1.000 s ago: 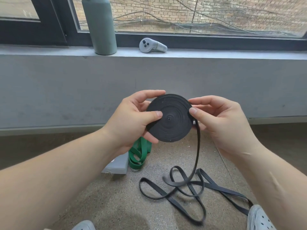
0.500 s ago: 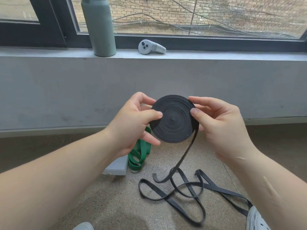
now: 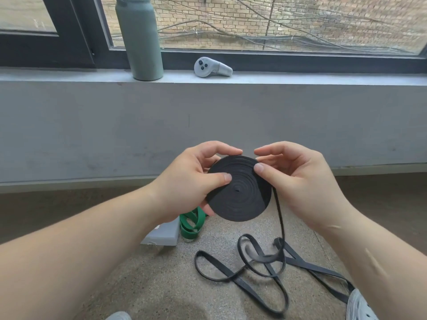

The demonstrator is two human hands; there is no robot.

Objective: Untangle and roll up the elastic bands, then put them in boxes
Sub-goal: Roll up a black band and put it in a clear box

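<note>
A black elastic band is wound into a flat round coil (image 3: pixel 240 192), held up in front of me over the floor. My left hand (image 3: pixel 189 181) grips the coil's left side, thumb on its face and fingers behind. My right hand (image 3: pixel 295 179) pinches the coil's upper right edge with the thumb on the face. From the coil's right edge a loose tail (image 3: pixel 261 271) hangs down and lies in tangled loops on the floor. A green elastic band (image 3: pixel 190 224) lies bunched beside a grey box (image 3: pixel 163 235), partly hidden by my left hand.
A grey wall with a window ledge runs across ahead. On the ledge stand a green bottle (image 3: pixel 141 40) and a grey hand controller (image 3: pixel 211 67). White shoes show at the bottom edge (image 3: pixel 360 307). The floor is speckled stone.
The coil has turned and taken up more of the tail. My right hand shifted from the coil's right side to its upper right edge. The loops on the floor have drawn in.
</note>
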